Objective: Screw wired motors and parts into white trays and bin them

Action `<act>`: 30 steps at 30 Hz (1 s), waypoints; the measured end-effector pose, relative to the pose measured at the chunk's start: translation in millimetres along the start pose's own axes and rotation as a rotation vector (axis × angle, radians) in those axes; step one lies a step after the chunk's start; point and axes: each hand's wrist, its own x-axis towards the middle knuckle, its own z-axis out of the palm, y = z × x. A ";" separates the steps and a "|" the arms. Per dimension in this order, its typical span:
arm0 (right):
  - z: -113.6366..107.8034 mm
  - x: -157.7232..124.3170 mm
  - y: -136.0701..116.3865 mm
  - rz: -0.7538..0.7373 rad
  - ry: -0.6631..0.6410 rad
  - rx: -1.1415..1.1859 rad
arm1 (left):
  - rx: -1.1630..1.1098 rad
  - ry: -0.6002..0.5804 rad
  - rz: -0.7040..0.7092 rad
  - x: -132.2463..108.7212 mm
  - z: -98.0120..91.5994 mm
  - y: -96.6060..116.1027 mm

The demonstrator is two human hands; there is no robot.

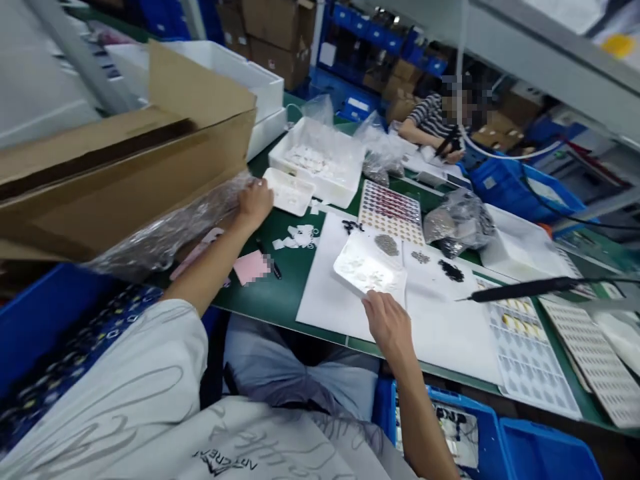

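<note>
My right hand (390, 325) grips the near edge of a shallow white plastic tray (345, 257), thumb and fingers pinched on its rim. Small pale pieces lie in that tray, which is over white paper (320, 293). My left hand (256, 202) reaches far left, its fingers curled between the clear plastic wrap (200, 213) and a small white tray (290, 193). What those fingers hold, if anything, is hidden. White tags (300, 237), a pink pad (251, 267) and a black pen (277, 268) lie near my left forearm.
A large cardboard box (210, 147) stands left. Behind the small tray is a deep white bin (350, 190). Piles of small black parts (451, 271), a board of round pieces (390, 213) and a black screwdriver-like tool (525, 289) are right. A co-worker (430, 123) sits across.
</note>
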 end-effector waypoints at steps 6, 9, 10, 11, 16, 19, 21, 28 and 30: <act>24.2 118.3 -15.1 -0.137 -0.158 0.047 | -0.115 0.192 0.204 -158.2 -1.8 -40.1; 60.4 198.4 -35.0 -0.174 -0.247 0.045 | -0.149 0.318 0.262 -245.5 0.3 -61.0; 73.6 222.8 -43.3 -0.176 -0.265 0.041 | -0.149 0.370 0.261 -270.3 2.1 -65.2; 86.5 244.7 -52.0 -0.176 -0.279 0.037 | -0.145 0.406 0.259 -292.2 4.3 -68.0; 134.6 304.3 -85.0 -0.147 -0.319 0.024 | -0.095 0.488 0.230 -352.0 16.9 -76.5; 150.1 308.9 -92.1 -0.100 -0.334 0.012 | -0.086 0.496 0.202 -352.5 21.2 -89.2; 157.0 307.0 -95.5 -0.083 -0.352 0.014 | -0.092 0.487 0.225 -343.2 23.1 -99.8; 150.0 312.4 -111.1 -0.045 -0.368 0.145 | -0.066 0.471 0.421 -311.4 27.7 -114.7; 129.0 302.3 -114.4 -0.071 -0.327 0.234 | -0.047 0.479 0.460 -311.7 29.0 -112.0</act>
